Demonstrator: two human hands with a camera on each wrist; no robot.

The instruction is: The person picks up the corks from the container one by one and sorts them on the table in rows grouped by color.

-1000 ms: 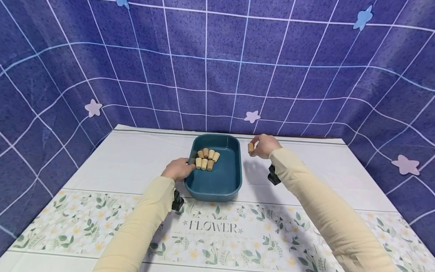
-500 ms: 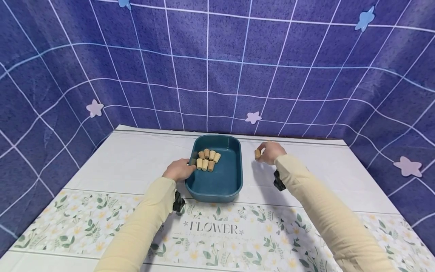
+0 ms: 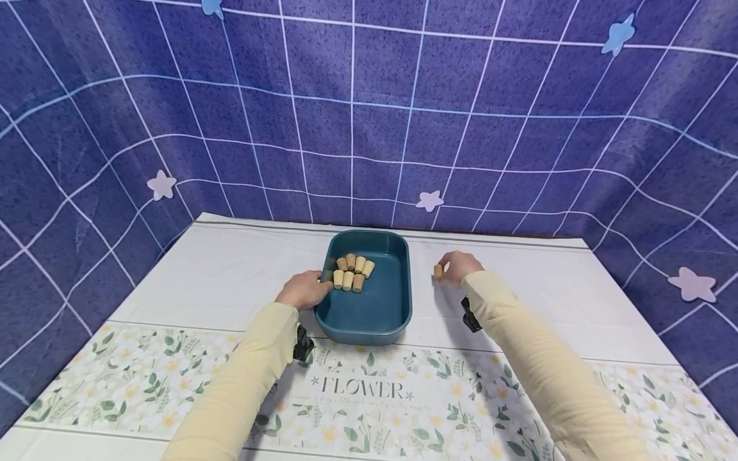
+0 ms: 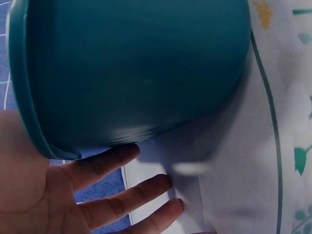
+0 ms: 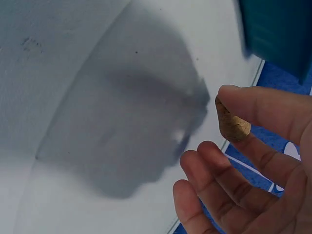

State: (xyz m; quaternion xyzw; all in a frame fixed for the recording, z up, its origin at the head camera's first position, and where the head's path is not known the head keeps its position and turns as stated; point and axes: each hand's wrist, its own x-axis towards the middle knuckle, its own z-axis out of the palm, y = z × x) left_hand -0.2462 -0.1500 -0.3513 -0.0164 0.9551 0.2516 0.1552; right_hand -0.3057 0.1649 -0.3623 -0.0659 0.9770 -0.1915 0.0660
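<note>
A dark teal rectangular container (image 3: 369, 314) stands on the table, with several tapered corks (image 3: 348, 280) lying in two rows at its left side. My left hand (image 3: 302, 290) grips the container's left rim, thumb over the rim and fingers against the outer wall (image 4: 141, 73) in the left wrist view. To the right of the container, my right hand (image 3: 459, 267) pinches one brown cork (image 5: 233, 126) between thumb and index finger, just above the tabletop. Its other fingers are loosely bent and touch nothing.
A white tablecloth (image 3: 230, 275) covers the table, with a floral band (image 3: 173, 378) along the front that reads FLOWER. Behind and at both sides hangs a blue gridded curtain (image 3: 369, 128) with stars.
My right hand has moved slightly right, towards me and down with the cork, away from the container. The left hand and the corks inside have stayed put.
</note>
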